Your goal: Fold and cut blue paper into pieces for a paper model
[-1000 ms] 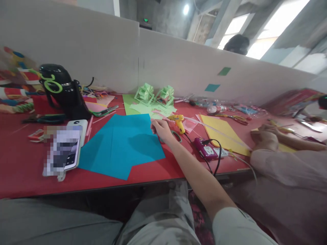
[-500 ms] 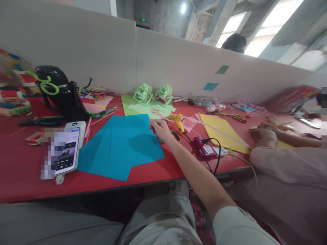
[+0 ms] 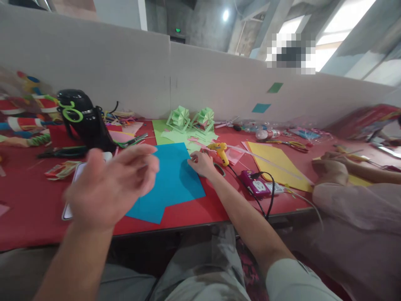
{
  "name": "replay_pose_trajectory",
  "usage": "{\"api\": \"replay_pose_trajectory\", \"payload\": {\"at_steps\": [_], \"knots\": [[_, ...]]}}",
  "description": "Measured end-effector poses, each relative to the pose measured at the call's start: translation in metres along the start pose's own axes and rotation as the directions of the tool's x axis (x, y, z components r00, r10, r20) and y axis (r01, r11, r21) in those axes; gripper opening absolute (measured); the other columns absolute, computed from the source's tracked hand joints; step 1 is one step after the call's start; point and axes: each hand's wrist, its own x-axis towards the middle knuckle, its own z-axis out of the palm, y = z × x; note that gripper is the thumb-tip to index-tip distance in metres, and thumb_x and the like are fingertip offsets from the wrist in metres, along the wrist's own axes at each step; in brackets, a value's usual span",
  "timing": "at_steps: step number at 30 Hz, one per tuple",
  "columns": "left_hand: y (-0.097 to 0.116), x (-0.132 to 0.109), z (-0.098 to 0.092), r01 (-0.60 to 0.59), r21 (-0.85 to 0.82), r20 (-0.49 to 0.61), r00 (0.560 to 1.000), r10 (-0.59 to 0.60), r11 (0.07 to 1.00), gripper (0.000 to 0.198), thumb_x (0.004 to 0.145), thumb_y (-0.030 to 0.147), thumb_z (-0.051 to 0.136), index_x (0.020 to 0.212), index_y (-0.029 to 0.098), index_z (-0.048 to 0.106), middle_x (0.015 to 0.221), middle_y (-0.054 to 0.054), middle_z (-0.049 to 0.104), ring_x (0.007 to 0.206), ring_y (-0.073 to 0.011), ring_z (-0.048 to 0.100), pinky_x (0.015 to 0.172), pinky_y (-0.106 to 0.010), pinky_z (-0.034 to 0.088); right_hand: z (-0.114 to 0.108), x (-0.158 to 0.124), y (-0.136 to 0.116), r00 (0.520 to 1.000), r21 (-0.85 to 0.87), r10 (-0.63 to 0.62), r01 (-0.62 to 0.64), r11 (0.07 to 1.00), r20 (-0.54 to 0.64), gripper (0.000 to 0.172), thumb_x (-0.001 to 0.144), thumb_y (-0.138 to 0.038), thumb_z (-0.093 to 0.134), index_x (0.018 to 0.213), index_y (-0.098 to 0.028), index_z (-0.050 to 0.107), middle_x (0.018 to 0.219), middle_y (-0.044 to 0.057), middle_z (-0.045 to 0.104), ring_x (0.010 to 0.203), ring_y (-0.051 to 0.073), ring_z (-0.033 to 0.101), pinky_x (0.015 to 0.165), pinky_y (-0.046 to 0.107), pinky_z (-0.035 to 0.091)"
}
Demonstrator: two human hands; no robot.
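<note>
Sheets of blue paper (image 3: 175,179) lie on the red table in front of me, with uneven edges. My left hand (image 3: 115,184) is raised over the left part of the paper and the phone (image 3: 67,211), covering much of both. Though blurred by motion, it shows fingers apart and nothing held. At the right edge of the paper, my right hand (image 3: 202,163) has curled fingers pressed together; whatever they pinch is hidden. Just beyond that hand lies a yellow glue gun (image 3: 219,151). Dark green scissor-like handles (image 3: 220,169) show beside the wrist.
Two green folded-paper models (image 3: 180,118) stand at the back near the partition. A black bottle (image 3: 84,121) leans at the left. To the right are a purple power socket (image 3: 255,184) with cables, yellow paper (image 3: 278,165), and a co-worker's arm (image 3: 335,171).
My left hand has come into view from below, over the phone and paper. My right hand stays near the paper's right edge, its fingers a little differently bent. The view has shifted slightly.
</note>
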Motion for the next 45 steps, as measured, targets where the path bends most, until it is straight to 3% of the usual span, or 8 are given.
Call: {"api": "replay_pose_trajectory", "payload": {"at_steps": [10,18,25,31,35,39,41,45], "knots": [[-0.064,0.023,-0.028,0.335,-0.273,0.069,0.942,-0.329,0.902,0.085,0.087,0.075,0.025,0.141,0.014,0.049,0.151,-0.014,0.044,0.147,-0.033,0.023,0.119,-0.051,0.021,0.009,0.009,0.013,0.999,0.24,0.044,-0.047,0.97,0.018,0.025,0.081,-0.033,0.065,0.101,-0.02,0.065,0.098,0.007,0.073,0.091,0.02,0.068,0.085,0.034,0.051],[-0.084,0.031,-0.036,0.557,-0.076,-0.157,0.812,-0.562,0.827,0.064,0.087,0.065,0.044,0.121,0.014,0.063,0.149,-0.016,0.046,0.144,-0.0315,0.033,0.119,-0.045,0.024,0.01,0.009,0.001,0.995,0.523,0.089,-0.096,0.847,0.037,0.032,0.078,-0.03,0.065,0.106,-0.015,0.063,0.115,0.012,0.067,0.091,0.021,0.067,0.078,0.033,0.054],[-0.101,0.027,-0.036,0.494,0.192,-0.224,0.863,-0.453,0.848,0.023,0.075,0.038,0.076,0.083,0.019,0.065,0.128,-0.013,0.064,0.135,-0.0274,0.047,0.115,-0.041,0.031,0.006,0.016,-0.005,0.96,0.822,0.245,-0.244,0.514,0.132,0.045,0.066,-0.026,0.075,0.108,-0.016,0.062,0.12,0.011,0.064,0.095,0.018,0.065,0.08,0.029,0.054],[-0.106,0.025,-0.035,0.41,0.433,-0.21,0.912,-0.352,0.803,0.03,0.072,0.044,0.078,0.076,0.017,0.065,0.119,-0.016,0.068,0.127,-0.0295,0.054,0.109,-0.042,0.038,0.008,0.012,-0.002,0.963,0.759,0.002,-0.213,0.616,0.269,0.037,0.059,-0.025,0.081,0.091,-0.016,0.065,0.079,0.003,0.069,0.075,0.019,0.064,0.069,0.032,0.053],[-0.099,0.027,-0.034,0.419,0.413,-0.285,0.903,-0.322,0.809,0.037,0.075,0.052,0.071,0.083,0.016,0.067,0.111,-0.017,0.071,0.106,-0.0325,0.066,0.092,-0.046,0.051,0.004,0.014,0.001,0.989,0.766,-0.082,-0.041,0.642,0.121,0.019,0.064,-0.026,0.075,0.077,-0.019,0.062,0.074,0.0,0.068,0.075,0.018,0.063,0.067,0.029,0.052],[-0.085,0.032,-0.05,0.242,0.615,-0.411,0.91,0.044,0.751,0.044,0.084,0.058,0.057,0.069,0.017,0.062,0.12,-0.016,0.066,0.114,-0.033,0.062,0.095,-0.045,0.05,-0.008,0.014,0.001,0.984,0.873,-0.054,-0.124,0.472,0.169,0.026,0.065,-0.027,0.073,0.087,-0.022,0.061,0.077,0.0,0.069,0.073,0.018,0.066,0.07,0.033,0.054],[-0.078,0.034,-0.061,0.194,0.749,-0.47,0.83,0.302,0.633,0.038,0.074,0.049,0.073,0.096,0.019,0.066,0.137,-0.013,0.055,0.132,-0.0324,0.048,0.107,-0.046,0.041,-0.015,0.01,-0.001,0.969,0.918,-0.098,-0.177,0.356,0.225,0.033,0.064,-0.027,0.075,0.095,-0.023,0.062,0.084,0.001,0.072,0.077,0.02,0.068,0.075,0.035,0.055],[-0.068,0.034,-0.074,0.314,0.558,-0.526,0.85,0.034,0.768,0.066,0.069,0.043,0.08,0.125,0.02,0.056,0.127,-0.015,0.063,0.115,-0.0315,0.062,0.094,-0.046,0.051,-0.021,0.003,-0.004,0.932,0.901,-0.08,-0.317,0.296,0.354,0.033,0.066,-0.03,0.078,0.095,-0.021,0.067,0.092,0.004,0.075,0.082,0.022,0.07,0.076,0.035,0.057]]}}
